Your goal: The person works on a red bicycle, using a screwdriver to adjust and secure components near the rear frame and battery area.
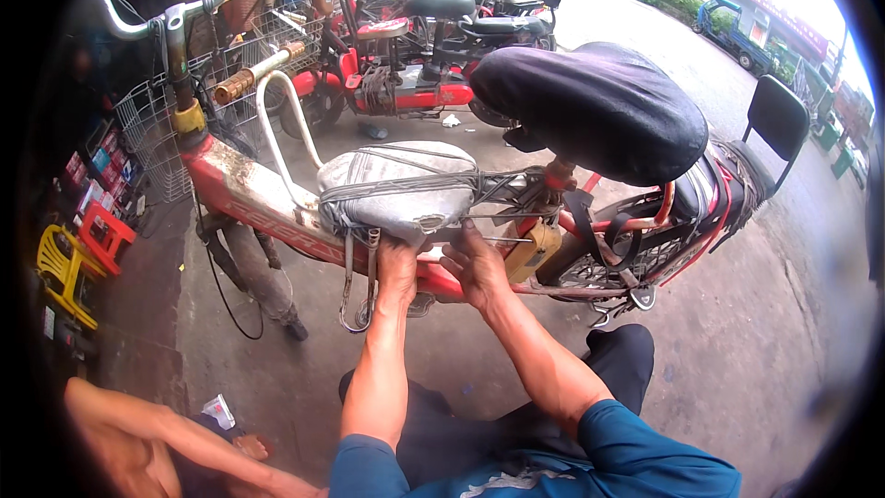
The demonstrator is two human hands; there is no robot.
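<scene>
A red-and-white electric bicycle stands crosswise before me, with a grey padded child seat lashed by cords to its frame. My left hand reaches under the seat's near edge, fingertips hidden. My right hand is at the seat's near right corner, fingers partly curled beside a thin metal rod; its grip is unclear. A yellow box sits right of that hand. Below the seat hang metal bars. A black-covered saddle rises at the right, with a backrest behind.
Parked scooters and wire baskets line the back. Yellow and red plastic stools stand at left. Another person's bare arm is at lower left, close to my left side. A blue three-wheeled truck stands across the road.
</scene>
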